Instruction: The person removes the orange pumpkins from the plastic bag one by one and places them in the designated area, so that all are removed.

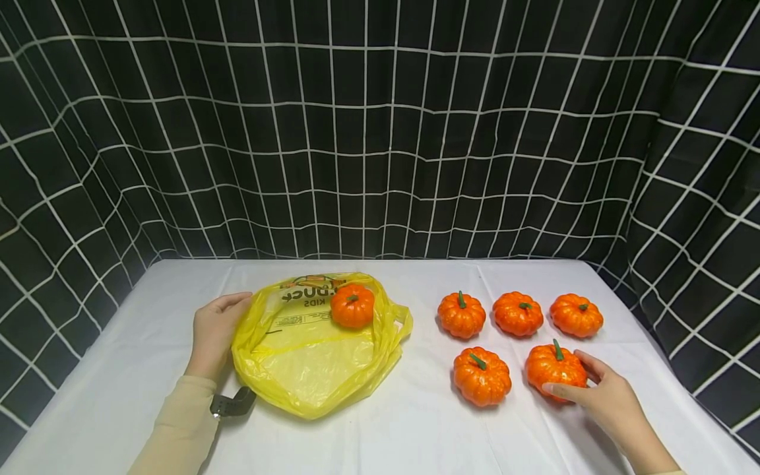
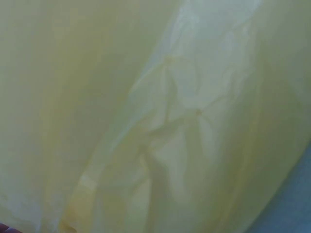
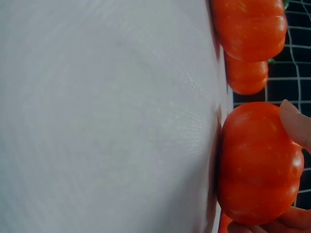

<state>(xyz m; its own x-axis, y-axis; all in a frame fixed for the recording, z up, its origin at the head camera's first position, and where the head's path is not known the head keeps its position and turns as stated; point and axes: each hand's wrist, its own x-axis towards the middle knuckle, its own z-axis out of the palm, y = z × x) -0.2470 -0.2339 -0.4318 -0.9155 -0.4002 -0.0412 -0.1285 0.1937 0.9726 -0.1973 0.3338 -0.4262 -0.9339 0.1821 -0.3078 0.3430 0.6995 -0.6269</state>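
Note:
A yellow plastic bag (image 1: pixel 315 379) with dark printing lies on the white cloth, its mouth spread wide towards the head camera. Inside it, by the back right wall, sits one small orange pumpkin (image 1: pixel 353 306). My left hand (image 1: pixel 215 330) is against the bag's left rim; its thumb and fingertips are hidden, so whether it pinches the plastic cannot be told. Yellow film (image 2: pixel 184 126) fills most of the left wrist view. At front right, my right hand (image 1: pixel 611 396) holds a green-stemmed pumpkin (image 3: pixel 260 165) between thumb and fingers, low at the cloth.
Left of the held pumpkin lies another pumpkin (image 1: pixel 482 377). Behind them, a row holds a left pumpkin (image 1: pixel 461 315), a middle pumpkin (image 1: pixel 518 314) and a right pumpkin (image 1: pixel 576 315). A black curtain with a white grid (image 1: pixel 380 132) surrounds the table's back and sides.

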